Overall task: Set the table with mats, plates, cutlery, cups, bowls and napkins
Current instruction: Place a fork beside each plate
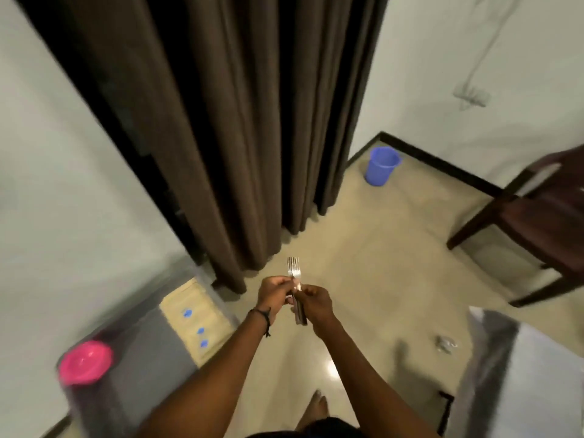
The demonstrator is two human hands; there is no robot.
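Forks [294, 271]: a small bundle, exact count not discernible, is held in mid-air above the floor [373, 254], between both hands. The tines project beyond the fingers, away from the person; the handles run back below the hands toward the body.

Left hand [274, 294]: its fingers [282, 283] are curled against the fork necks from the left side, gripping the bundle. A dark cord band [263, 316] sits on the wrist.

Right hand [317, 303]: its fingers [307, 291] are curled and pinch the fork shafts from the right side, just behind the left-hand grip. The two hands are touching or nearly touching at the bundle.

To the left of the fingers, near them, lies a beige place mat [194, 314] with blue marks, on a grey tabletop [151, 352]. Farther left and nearer the person, a pink bowl [86, 361] stands on the same tabletop, apart from the mat.

Beyond the fingers hangs a brown curtain [234, 121], reaching the floor. Beyond and to the right, well apart, a blue plastic bucket [380, 166] stands upright by the wall. Far right stands a dark wooden chair [534, 216].
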